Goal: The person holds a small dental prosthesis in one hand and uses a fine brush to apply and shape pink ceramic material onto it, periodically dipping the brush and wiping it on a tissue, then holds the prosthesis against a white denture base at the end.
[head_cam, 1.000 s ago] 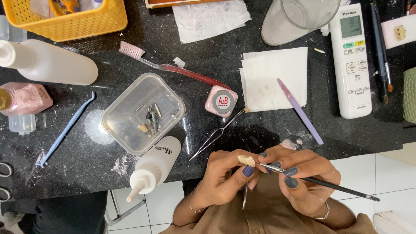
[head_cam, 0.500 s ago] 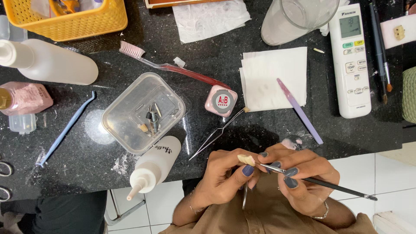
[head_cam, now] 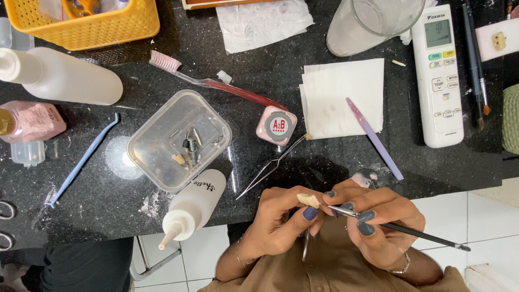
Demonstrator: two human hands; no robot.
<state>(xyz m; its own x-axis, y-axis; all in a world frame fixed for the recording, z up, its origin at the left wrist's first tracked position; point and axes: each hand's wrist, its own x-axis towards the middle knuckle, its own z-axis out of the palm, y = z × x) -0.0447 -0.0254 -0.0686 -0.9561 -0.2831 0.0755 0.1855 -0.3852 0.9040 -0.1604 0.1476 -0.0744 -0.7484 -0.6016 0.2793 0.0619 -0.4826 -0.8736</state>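
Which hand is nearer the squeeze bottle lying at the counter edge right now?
Left. The left hand sits just right of the white squeeze bottle, pinching a small cream piece. The right hand is farther right, beyond the left, holding a thin brush.

White remote's grey screen (head_cam: 438, 33) top right

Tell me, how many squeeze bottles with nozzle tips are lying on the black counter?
2. A large white bottle lies at the left, under the yellow basket. A smaller white bottle lies at the counter edge, beside the left hand. Others may sit out of frame.
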